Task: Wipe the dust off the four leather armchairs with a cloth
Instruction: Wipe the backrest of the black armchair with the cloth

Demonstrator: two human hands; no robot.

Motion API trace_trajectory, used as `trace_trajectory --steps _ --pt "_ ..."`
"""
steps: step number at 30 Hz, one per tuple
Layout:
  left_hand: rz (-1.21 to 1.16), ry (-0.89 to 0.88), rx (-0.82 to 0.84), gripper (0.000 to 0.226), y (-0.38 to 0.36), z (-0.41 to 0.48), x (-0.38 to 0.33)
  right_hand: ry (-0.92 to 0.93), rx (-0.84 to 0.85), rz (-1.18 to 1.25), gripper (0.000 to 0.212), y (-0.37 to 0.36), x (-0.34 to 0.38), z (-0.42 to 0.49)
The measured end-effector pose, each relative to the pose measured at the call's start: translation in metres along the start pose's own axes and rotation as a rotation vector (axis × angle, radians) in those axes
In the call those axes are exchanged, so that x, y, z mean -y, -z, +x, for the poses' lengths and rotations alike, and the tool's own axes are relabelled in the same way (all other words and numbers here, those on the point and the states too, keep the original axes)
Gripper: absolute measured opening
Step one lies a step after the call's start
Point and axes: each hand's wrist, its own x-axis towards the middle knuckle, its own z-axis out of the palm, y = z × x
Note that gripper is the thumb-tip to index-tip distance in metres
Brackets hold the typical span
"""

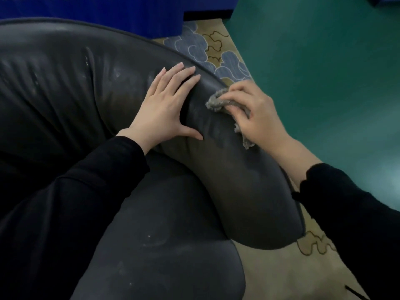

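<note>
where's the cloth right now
In the head view, the grey cloth is right of centre, bunched under the right hand on the armchair arm, beside the left hand.

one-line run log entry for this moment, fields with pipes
step: wiping armrest | right hand: presses grey cloth on armchair arm | left hand: flat, braced on leather | seat: dusty specks visible

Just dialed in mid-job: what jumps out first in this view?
Two hands sit on the dark leather armchair's rounded arm at centre: the left hand lies flat, the right hand presses a grey cloth onto the arm's outer edge. Pale dust streaks show on the leather beside the cloth.
</note>
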Motion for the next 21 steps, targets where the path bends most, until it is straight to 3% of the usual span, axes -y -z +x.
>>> trace_trajectory --steps 6,15,21 --pt "0.009 0.006 0.033 0.121 0.002 -0.004 -0.010 0.200 0.274 0.010 0.015 0.013 0.011 -0.071" --pt "-0.097 -0.065 0.016 0.115 -0.022 -0.023 -0.063 -0.132 -0.004 0.054 0.017 0.024 -0.003 -0.072" --pt "-0.086 -0.026 0.005 0.113 -0.028 -0.024 -0.068 -0.136 0.065 0.036 0.018 0.031 0.022 -0.120"
